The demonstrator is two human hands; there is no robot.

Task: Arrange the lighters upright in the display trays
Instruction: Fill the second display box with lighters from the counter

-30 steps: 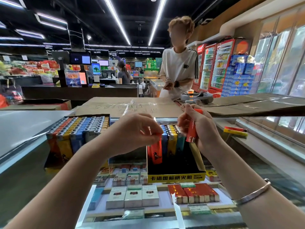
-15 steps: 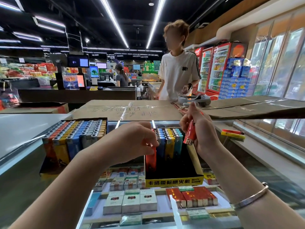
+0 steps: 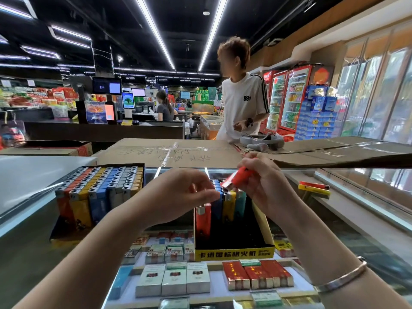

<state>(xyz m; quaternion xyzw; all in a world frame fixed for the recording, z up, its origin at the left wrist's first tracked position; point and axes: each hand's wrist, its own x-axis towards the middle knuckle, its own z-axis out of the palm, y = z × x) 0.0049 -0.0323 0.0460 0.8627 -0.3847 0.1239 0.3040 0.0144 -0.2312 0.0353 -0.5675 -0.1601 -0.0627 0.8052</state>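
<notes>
On your left, the full black cardboard tray (image 3: 98,190) packs its lighters upright, so each props its neighbour. Your left hand (image 3: 178,195), fingers pinched narrow, hovers at the cap of the red plastic lighter (image 3: 203,220) standing at the left edge of the yellow-fronted tray (image 3: 234,253); whether it touches, I cannot tell. Its Chinese lettering is too small to vouch for. Your right hand (image 3: 265,188) grips another red lighter (image 3: 238,178), tilted. The glass table (image 3: 356,219) carries two more lighters (image 3: 314,188), well right.
</notes>
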